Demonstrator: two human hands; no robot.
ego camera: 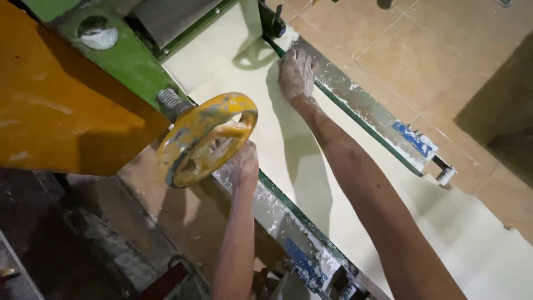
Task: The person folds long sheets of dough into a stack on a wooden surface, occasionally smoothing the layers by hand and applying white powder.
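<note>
My left hand (242,162), dusted with flour, is closed around the rim of a yellow hand wheel (194,141) on a threaded shaft at the side of a green and orange machine (119,53). My right hand (297,73) lies flat, fingers together, on the far edge of a wide pale sheet of dough (244,83). The sheet runs along the machine's bed between two flour-caked metal side rails, the far rail (366,108) and the near rail (277,214).
A black knob and bracket (272,22) stand at the head of the far rail. Tan floor tiles (433,50) lie beyond it. The dough sheet continues toward the lower right. A dark, dusty machine base (100,239) fills the lower left.
</note>
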